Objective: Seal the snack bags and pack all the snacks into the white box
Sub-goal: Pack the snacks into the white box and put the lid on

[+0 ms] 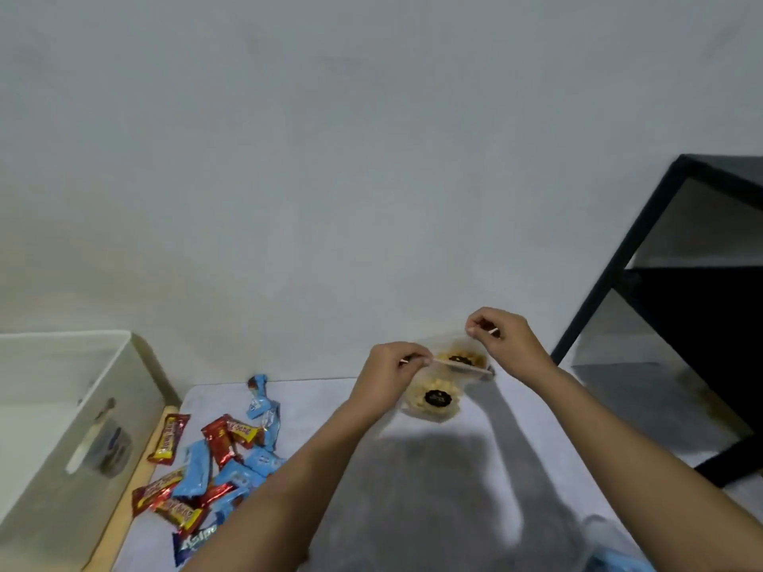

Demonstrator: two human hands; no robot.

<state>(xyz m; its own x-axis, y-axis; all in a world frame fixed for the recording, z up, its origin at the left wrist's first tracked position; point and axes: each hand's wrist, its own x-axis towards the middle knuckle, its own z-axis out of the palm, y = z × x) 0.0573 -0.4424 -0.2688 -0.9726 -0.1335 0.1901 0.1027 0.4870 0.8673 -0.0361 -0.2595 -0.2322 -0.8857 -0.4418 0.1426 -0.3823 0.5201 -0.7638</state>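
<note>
Right now I judge the step in hand to be sealing the clear snack bag, and nothing looks packed yet, going by what shows of the white box. That box sits at the far left of the surface, well apart from my hands, with its near wall and a slot handle facing me; how much lies inside I cannot tell. Between it and my arms lies the loose pile of wrapped snacks, red-and-gold bars mixed with blue packets, spread on the pale tabletop.

The bag hangs in the air above the table's far edge. Its belly is full of pale yellow pieces and carries a dark round label; a second dark label shows higher up, near the mouth (a fold or a second pack behind, I cannot say which). My left hand pinches the left end of the bag's top strip, and my right hand pinches the right end a little higher, both closed on the plastic.

To do this well, I would level the two ends so the strip lies straight, keep it taut, then press the two sides of the closure together from one end and run along to the other. I would keep the contents settled below the closure so nothing gets caught in it. The picture is soft here, so I cannot see whether any of the strip is already mated.
</note>
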